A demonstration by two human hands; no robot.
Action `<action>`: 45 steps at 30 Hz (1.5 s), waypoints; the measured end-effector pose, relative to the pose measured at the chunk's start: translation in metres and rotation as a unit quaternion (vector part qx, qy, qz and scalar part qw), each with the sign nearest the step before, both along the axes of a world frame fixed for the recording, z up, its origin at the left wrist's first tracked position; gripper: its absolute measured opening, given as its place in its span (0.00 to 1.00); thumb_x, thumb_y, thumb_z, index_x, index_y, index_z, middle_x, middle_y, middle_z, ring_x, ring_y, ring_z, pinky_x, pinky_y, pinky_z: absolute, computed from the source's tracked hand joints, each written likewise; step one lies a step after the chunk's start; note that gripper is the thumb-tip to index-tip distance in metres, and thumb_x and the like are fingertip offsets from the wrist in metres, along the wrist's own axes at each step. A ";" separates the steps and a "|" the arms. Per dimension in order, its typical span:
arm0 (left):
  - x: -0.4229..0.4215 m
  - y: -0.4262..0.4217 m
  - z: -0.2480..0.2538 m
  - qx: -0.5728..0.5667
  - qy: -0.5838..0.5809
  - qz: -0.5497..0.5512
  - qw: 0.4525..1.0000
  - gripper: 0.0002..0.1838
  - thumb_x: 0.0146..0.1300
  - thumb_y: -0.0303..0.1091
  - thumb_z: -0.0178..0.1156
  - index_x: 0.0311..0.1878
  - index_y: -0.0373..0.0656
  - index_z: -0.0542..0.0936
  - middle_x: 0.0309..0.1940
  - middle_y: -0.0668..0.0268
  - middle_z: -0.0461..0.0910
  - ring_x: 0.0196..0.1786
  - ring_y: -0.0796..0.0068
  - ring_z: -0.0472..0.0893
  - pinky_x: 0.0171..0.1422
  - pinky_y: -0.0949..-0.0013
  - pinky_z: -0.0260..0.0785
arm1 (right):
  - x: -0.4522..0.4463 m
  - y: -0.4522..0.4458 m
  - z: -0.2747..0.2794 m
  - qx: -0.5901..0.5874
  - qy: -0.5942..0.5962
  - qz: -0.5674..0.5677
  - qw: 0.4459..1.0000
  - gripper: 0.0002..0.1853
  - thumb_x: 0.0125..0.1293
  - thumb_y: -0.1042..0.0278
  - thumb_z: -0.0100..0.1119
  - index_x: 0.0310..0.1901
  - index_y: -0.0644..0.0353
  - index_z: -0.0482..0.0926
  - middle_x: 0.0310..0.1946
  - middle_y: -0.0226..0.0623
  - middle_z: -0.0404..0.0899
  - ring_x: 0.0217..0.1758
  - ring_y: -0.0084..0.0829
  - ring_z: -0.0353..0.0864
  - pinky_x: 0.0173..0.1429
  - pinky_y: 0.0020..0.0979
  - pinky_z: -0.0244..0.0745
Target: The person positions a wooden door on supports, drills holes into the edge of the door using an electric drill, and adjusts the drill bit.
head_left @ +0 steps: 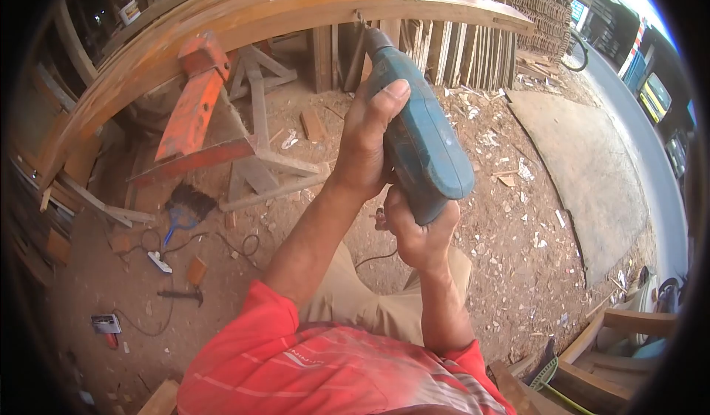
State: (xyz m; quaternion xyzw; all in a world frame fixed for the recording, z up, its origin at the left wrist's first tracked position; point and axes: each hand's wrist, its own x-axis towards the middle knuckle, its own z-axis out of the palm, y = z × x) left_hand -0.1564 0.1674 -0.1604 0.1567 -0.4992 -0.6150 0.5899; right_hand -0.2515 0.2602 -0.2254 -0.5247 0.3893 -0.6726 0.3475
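Note:
A blue power drill [427,130] is held in both hands, its nose pointing away toward a long wooden beam [436,2]. My left hand [370,137] is closed around the front of the drill body, thumb lying along its top. Lower down, my right hand [421,230] wraps the drill's handle; its fingers are partly hidden. The bit [362,21] reaches the beam's near side at a dark spot; how deep it sits I cannot tell. An orange metal clamp or vise [194,100] stands against the beam at the left.
A blue-handled brush [176,219], a hammer [181,294] and a power cord lie on the ground at left. Wood strips [444,52] lean behind the beam. A flat board [577,163] lies at right, and a wooden frame [592,363] stands lower right. Wood chips are scattered around.

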 end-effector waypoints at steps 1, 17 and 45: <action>0.000 0.000 0.000 0.002 -0.003 -0.002 1.000 0.33 0.69 0.61 0.58 0.57 0.37 0.75 0.43 0.58 0.81 0.42 0.71 0.85 0.47 0.67 0.82 | 0.000 0.000 -0.001 0.003 -0.007 0.000 1.000 0.14 0.63 0.77 0.66 0.50 0.68 0.82 0.40 0.40 0.86 0.42 0.27 0.86 0.48 0.32 0.80; 0.002 0.011 0.007 0.069 0.070 -0.094 0.991 0.38 0.74 0.69 0.48 0.62 0.40 0.73 0.46 0.52 0.82 0.48 0.61 0.87 0.51 0.57 0.85 | -0.002 0.012 0.022 -0.020 0.115 -0.032 0.993 0.11 0.70 0.77 0.62 0.51 0.73 0.80 0.29 0.35 0.83 0.28 0.22 0.84 0.31 0.27 0.80; 0.009 -0.010 -0.002 0.018 0.044 -0.152 0.987 0.48 0.69 0.80 0.42 0.73 0.44 0.65 0.53 0.55 0.80 0.53 0.63 0.85 0.58 0.55 0.83 | -0.005 0.028 0.045 -0.071 0.362 -0.099 0.924 0.22 0.66 0.79 0.64 0.61 0.71 0.75 0.40 0.40 0.83 0.38 0.29 0.84 0.42 0.29 0.79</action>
